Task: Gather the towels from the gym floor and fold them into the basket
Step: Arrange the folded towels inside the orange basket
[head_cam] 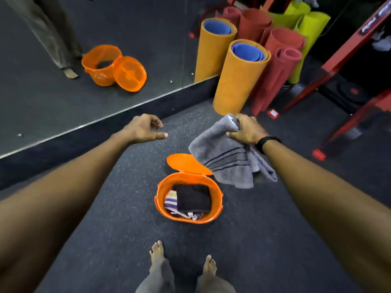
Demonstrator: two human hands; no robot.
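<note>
An orange basket (163, 210) stands on the dark gym floor in front of my bare feet, its hinged lid (186, 164) flipped open behind it. Inside lie a folded black towel (193, 197) and a striped purple-and-white towel (170, 200) beneath it. My right hand (246, 130) grips a grey towel (228, 163) with dark stripes, which hangs bunched in the air above and to the right of the basket. My left hand (146, 127) is raised to the left of it, holding nothing, fingers loosely curled and thumb pointing right.
A wall mirror (63, 98) on the left reflects the basket and my legs. Rolled exercise mats (239, 79) in orange, red and yellow-green stand upright at the back. Red frame legs of gym equipment (330, 68) rise on the right.
</note>
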